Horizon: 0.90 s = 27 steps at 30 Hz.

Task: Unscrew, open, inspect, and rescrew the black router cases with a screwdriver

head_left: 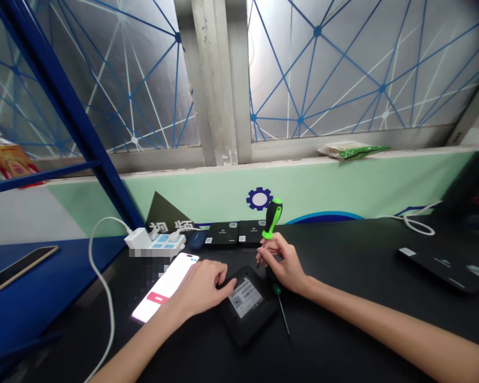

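A black box-shaped device (259,308) with a white printed label (245,298) lies flat on the dark table. My left hand (203,284) is at its left side, thumb stretched out to the device's edge and apart from the loosely bent fingers. Pinched in the fingers of my right hand (283,260) is a black-and-green screwdriver (273,218), held upright with its tip down near the device's upper right corner. A second screwdriver (283,313), with a dark green handle partly hidden under my right hand, lies along the device's right side.
A lit phone (165,284) lies beside my left forearm. Behind are a white power strip (165,242) with plugs, a dark mouse (197,240) and two flat black boxes (222,234). Another black device (447,266) lies to the right. A white cable (107,298) runs down the left.
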Each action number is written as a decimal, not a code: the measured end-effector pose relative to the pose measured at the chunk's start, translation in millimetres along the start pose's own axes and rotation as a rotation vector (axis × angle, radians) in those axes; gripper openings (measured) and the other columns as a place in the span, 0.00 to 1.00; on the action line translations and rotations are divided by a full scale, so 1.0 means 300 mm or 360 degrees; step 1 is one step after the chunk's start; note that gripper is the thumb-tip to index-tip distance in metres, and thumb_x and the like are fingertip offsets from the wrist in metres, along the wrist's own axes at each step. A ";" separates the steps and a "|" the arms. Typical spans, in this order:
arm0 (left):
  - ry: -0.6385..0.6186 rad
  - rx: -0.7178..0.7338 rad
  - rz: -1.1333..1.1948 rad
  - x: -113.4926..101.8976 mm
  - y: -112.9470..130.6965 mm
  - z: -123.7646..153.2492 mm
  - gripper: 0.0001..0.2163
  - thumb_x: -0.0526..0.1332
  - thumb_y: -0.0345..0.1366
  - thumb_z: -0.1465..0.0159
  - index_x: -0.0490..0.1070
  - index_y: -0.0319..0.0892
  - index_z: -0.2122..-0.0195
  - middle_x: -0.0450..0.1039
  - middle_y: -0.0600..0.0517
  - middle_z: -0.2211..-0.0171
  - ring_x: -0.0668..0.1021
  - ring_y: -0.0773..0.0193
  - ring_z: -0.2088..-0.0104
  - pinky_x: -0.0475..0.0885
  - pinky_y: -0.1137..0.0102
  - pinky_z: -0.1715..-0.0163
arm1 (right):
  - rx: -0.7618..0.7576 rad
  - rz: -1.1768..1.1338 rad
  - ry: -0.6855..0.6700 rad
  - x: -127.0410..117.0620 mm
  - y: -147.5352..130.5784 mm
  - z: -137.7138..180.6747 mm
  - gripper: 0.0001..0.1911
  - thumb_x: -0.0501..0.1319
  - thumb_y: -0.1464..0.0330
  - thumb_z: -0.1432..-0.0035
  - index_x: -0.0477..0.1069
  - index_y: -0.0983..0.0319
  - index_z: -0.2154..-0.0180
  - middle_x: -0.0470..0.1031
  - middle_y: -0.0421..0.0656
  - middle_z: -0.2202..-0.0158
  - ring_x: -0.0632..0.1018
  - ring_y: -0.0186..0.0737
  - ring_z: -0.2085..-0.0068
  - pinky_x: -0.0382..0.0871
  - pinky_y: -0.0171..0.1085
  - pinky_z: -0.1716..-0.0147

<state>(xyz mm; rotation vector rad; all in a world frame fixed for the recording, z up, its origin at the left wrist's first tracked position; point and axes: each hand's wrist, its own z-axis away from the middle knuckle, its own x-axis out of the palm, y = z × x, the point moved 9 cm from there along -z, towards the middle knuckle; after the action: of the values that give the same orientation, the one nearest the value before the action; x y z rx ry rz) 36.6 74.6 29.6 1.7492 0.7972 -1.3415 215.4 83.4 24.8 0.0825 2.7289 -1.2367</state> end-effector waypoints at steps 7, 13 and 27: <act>-0.0058 -0.0032 -0.0002 0.009 -0.004 0.005 0.18 0.58 0.38 0.43 0.50 0.42 0.85 0.54 0.58 0.87 0.58 0.70 0.84 0.49 0.70 0.80 | -0.0009 -0.0018 -0.0011 0.002 -0.009 0.000 0.06 0.58 0.64 0.33 0.64 0.59 0.58 0.76 0.40 0.73 0.79 0.36 0.73 0.73 0.33 0.74; -0.0025 0.0002 0.0010 0.003 0.014 0.012 0.18 0.55 0.34 0.43 0.53 0.44 0.89 0.49 0.59 0.88 0.55 0.69 0.85 0.50 0.70 0.79 | 0.0001 -0.0010 -0.0022 0.006 0.003 0.001 0.06 0.58 0.64 0.33 0.64 0.60 0.57 0.76 0.40 0.73 0.78 0.36 0.74 0.73 0.34 0.74; 0.0099 -0.0221 0.0052 0.011 -0.028 0.006 0.12 0.54 0.46 0.32 0.71 0.46 0.63 0.65 0.58 0.81 0.71 0.61 0.78 0.54 0.72 0.77 | -0.0027 -0.0109 -0.0083 0.012 -0.019 0.013 0.06 0.58 0.64 0.32 0.63 0.60 0.59 0.75 0.39 0.75 0.76 0.35 0.76 0.72 0.33 0.75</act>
<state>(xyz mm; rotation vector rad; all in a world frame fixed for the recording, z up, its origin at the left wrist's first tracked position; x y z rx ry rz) 29.4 77.4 24.3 1.6942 0.8714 -1.1868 211.7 76.8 25.9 -0.0445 2.7181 -1.2148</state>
